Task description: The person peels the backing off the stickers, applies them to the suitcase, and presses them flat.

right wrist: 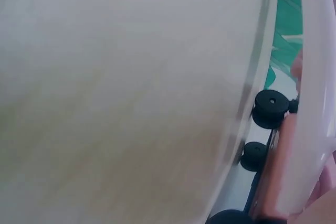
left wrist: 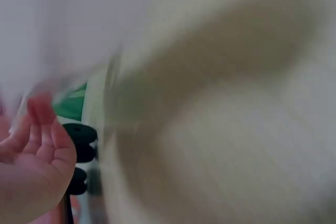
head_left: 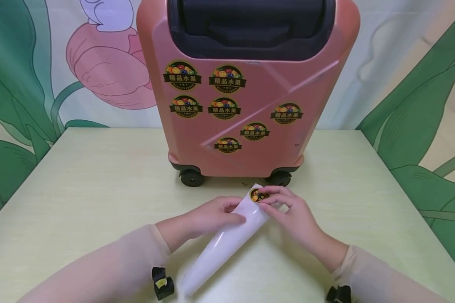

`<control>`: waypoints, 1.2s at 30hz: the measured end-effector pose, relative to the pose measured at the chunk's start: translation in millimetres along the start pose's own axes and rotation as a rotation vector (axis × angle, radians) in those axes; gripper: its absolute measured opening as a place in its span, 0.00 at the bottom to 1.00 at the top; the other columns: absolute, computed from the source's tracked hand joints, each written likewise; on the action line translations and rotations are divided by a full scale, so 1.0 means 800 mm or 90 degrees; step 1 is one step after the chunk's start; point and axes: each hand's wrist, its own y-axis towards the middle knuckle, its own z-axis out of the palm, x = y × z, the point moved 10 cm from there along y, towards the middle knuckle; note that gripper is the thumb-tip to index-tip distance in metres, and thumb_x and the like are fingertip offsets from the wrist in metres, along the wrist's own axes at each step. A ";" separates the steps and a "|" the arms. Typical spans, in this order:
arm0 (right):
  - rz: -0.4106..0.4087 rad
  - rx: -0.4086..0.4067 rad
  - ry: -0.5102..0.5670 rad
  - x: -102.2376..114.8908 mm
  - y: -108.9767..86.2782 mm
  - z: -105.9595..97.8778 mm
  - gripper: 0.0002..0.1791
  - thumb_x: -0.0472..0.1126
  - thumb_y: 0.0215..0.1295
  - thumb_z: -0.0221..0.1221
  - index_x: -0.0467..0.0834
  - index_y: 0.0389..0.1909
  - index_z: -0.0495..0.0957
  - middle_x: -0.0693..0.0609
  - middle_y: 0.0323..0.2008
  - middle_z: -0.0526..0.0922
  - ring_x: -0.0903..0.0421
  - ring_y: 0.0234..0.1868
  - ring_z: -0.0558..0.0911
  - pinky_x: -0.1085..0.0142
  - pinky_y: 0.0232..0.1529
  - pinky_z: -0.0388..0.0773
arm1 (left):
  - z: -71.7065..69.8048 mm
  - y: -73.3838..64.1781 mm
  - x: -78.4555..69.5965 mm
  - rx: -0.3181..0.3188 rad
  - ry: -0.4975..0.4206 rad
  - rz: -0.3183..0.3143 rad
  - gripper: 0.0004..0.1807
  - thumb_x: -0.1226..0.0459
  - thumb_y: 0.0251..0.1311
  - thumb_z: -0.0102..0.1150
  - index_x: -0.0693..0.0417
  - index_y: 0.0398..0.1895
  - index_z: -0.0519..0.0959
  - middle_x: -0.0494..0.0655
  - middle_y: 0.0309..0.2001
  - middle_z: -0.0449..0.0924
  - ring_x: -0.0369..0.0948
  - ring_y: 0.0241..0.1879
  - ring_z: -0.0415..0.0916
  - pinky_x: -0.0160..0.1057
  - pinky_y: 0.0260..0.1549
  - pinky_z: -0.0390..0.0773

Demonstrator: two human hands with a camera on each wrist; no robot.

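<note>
Slanting across the table's front middle is a rolled white glossy sheet (head_left: 227,244), its upper end near the suitcase. Close to that end shows a round black-and-gold fruit sticker (head_left: 257,195). My left hand (head_left: 216,215) grips the roll from the left, thumb on top. At the sticker's right edge, my right hand (head_left: 288,210) pinches with thumb and fingers, partly covering it. A pink suitcase (head_left: 250,92) stands upright behind, with several matching stickers on its face. The left wrist view shows my left hand (left wrist: 39,166) curled under the blurred white roll.
The pale wooden table (head_left: 98,176) spreads to both sides of the hands. The suitcase's black wheels (head_left: 192,178) rest on it just beyond the roll. A printed curtain (head_left: 110,113) with green leaves hangs behind. Black wrist cameras (head_left: 162,284) sit on both sleeves.
</note>
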 end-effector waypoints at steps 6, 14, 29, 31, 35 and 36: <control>0.086 -0.032 0.007 -0.020 0.003 -0.016 0.05 0.37 0.58 0.64 0.40 0.32 0.84 0.51 0.48 0.79 0.56 0.56 0.72 0.70 0.51 0.68 | -0.013 -0.014 0.003 0.020 0.085 -0.009 0.12 0.72 0.53 0.55 0.60 0.42 0.76 0.41 0.25 0.73 0.35 0.27 0.69 0.32 0.30 0.69; 0.098 -0.033 0.033 -0.021 0.005 -0.016 0.06 0.37 0.58 0.63 0.38 0.32 0.83 0.48 0.49 0.79 0.53 0.56 0.72 0.56 0.57 0.63 | -0.036 -0.024 -0.004 -0.017 0.258 0.006 0.22 0.74 0.53 0.49 0.55 0.52 0.76 0.43 0.33 0.75 0.38 0.32 0.70 0.34 0.34 0.70; 0.127 -0.062 0.059 -0.031 0.004 -0.028 0.09 0.38 0.60 0.62 0.35 0.35 0.82 0.45 0.48 0.79 0.56 0.53 0.74 0.60 0.57 0.67 | -0.052 -0.015 0.004 -0.012 0.495 -0.047 0.22 0.74 0.54 0.53 0.54 0.53 0.78 0.42 0.38 0.79 0.41 0.36 0.69 0.37 0.39 0.68; 0.125 -0.063 0.065 -0.030 0.005 -0.028 0.10 0.38 0.60 0.62 0.34 0.35 0.82 0.45 0.48 0.79 0.57 0.52 0.74 0.60 0.57 0.67 | -0.054 -0.013 0.006 -0.009 0.526 -0.056 0.22 0.74 0.55 0.52 0.57 0.55 0.76 0.46 0.45 0.79 0.42 0.42 0.73 0.39 0.45 0.70; 0.121 -0.068 0.076 -0.028 0.004 -0.029 0.10 0.39 0.61 0.61 0.34 0.35 0.82 0.43 0.48 0.79 0.59 0.51 0.74 0.62 0.54 0.69 | -0.059 -0.010 0.007 -0.026 0.558 -0.061 0.23 0.73 0.55 0.53 0.59 0.57 0.74 0.52 0.49 0.78 0.45 0.49 0.74 0.43 0.50 0.70; 0.120 -0.069 0.079 -0.027 0.004 -0.029 0.10 0.39 0.61 0.61 0.34 0.35 0.82 0.43 0.48 0.78 0.59 0.51 0.74 0.63 0.53 0.69 | -0.061 -0.010 0.004 -0.041 0.568 -0.050 0.23 0.72 0.55 0.54 0.59 0.57 0.74 0.52 0.48 0.79 0.45 0.47 0.74 0.43 0.49 0.71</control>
